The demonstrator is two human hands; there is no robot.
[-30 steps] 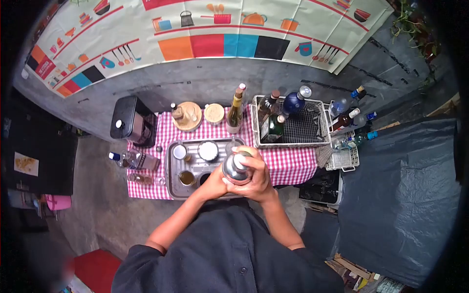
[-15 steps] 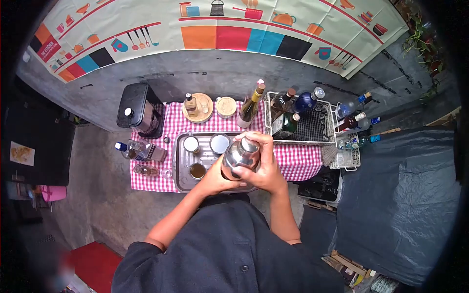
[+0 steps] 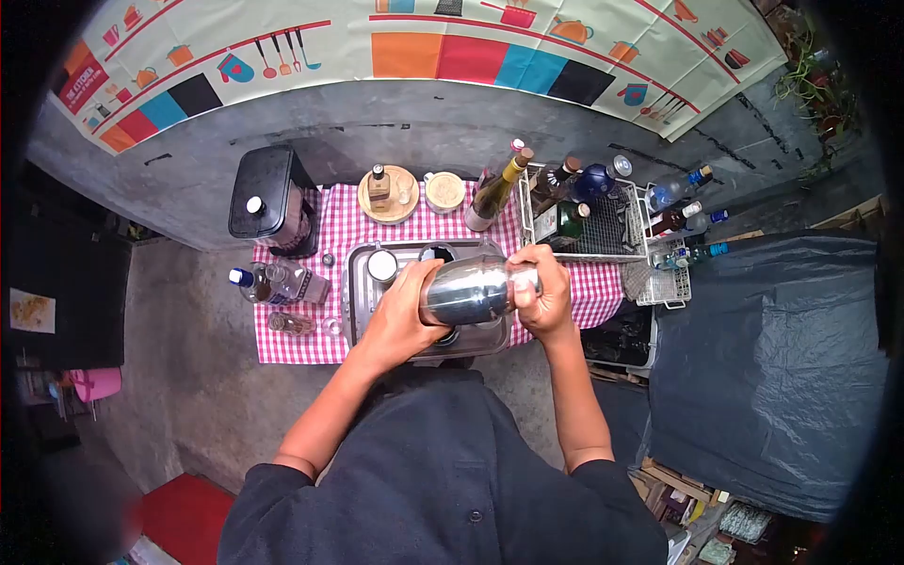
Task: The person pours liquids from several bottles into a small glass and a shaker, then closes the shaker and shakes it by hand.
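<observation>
A shiny metal cocktail shaker (image 3: pixel 468 290) lies almost sideways in the air between my hands, over the tray. My left hand (image 3: pixel 395 315) wraps round its wide base end. At the other end, my right hand (image 3: pixel 548 297) closes its fingers round the narrow top. Beneath is a grey serving tray (image 3: pixel 350 299) on a pink checked cloth. On the tray, a cup with a pale top (image 3: pixel 382 266) stands beyond my left hand. A dark round vessel (image 3: pixel 439 252) shows behind the shaker, partly covered. Another cup below the shaker is mostly hidden.
At left are a black lidded container (image 3: pixel 271 202), a clear bottle (image 3: pixel 299 285) and a small jar (image 3: pixel 290 323). Behind the tray are a wooden board (image 3: pixel 401 212), a mug (image 3: pixel 444 192) and a tall bottle (image 3: pixel 492 200). A wire basket (image 3: pixel 584 255) holds several bottles at right.
The shaker has gone from upright-leaning to nearly horizontal, its top swinging right. My right hand has shifted right and now wraps the top. The head view has shifted slightly.
</observation>
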